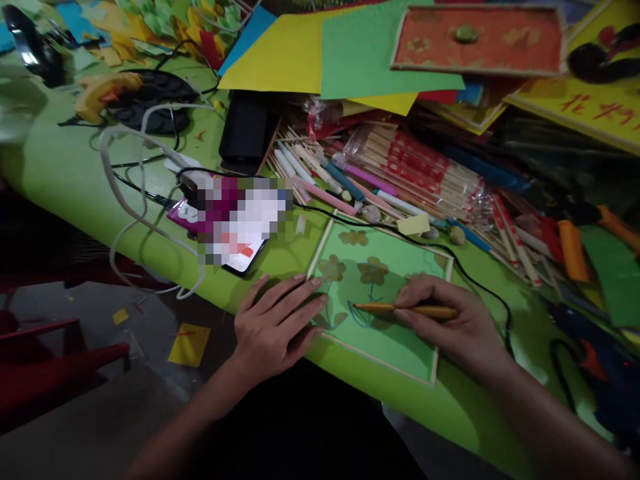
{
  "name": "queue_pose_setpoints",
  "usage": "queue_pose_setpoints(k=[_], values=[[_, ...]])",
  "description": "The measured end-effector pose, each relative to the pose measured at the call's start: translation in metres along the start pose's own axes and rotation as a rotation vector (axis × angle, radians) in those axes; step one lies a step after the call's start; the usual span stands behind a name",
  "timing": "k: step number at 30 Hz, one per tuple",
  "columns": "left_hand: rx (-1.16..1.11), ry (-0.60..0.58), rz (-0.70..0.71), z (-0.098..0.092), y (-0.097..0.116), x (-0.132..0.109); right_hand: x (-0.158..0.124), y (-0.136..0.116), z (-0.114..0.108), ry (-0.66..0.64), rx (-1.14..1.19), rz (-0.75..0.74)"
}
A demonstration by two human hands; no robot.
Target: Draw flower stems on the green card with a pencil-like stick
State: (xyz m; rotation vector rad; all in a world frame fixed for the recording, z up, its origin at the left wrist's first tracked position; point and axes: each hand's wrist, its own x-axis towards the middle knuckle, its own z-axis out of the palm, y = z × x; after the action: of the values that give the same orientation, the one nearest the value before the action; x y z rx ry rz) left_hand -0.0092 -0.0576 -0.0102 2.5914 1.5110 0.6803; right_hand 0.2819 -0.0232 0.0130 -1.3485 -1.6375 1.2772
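A green sheet of paper (400,357) edged with thin wooden sticks lies on the table in front of me. Flowers coloured brownish-yellow (373,271) and blue-outlined stems and leaves are drawn on it. My right hand (445,313) is closed around an orange-brown marker (375,308), its tip at a blue leaf outline low on the sheet. My left hand (280,320) lies flat with fingers extended, its fingertips on the sheet's left edge and the palm over the table edge.
A lit phone (250,230), partly blurred out, lies left of the sheet beside a white cable (113,163). Markers (365,177) and packed wooden sticks (410,160) crowd behind it. A glue gun (595,360) lies at right. A black cord (470,273) crosses the sheet's corner.
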Motion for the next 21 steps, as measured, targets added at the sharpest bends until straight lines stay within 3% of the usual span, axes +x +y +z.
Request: queue_pose_setpoints(k=[4,11,21], values=[[-0.012,0.011,0.007,-0.0005,0.0004,0.0021,0.0003,-0.0024,0.0000,-0.012,-0.016,-0.001],[-0.075,0.134,0.054,0.0035,-0.0005,0.0034,0.0009,-0.0065,0.0003,-0.026,-0.023,0.023],[-0.073,0.143,0.058,0.0052,-0.0011,0.0020,-0.0014,-0.0007,-0.0009,-0.039,-0.018,0.042]])
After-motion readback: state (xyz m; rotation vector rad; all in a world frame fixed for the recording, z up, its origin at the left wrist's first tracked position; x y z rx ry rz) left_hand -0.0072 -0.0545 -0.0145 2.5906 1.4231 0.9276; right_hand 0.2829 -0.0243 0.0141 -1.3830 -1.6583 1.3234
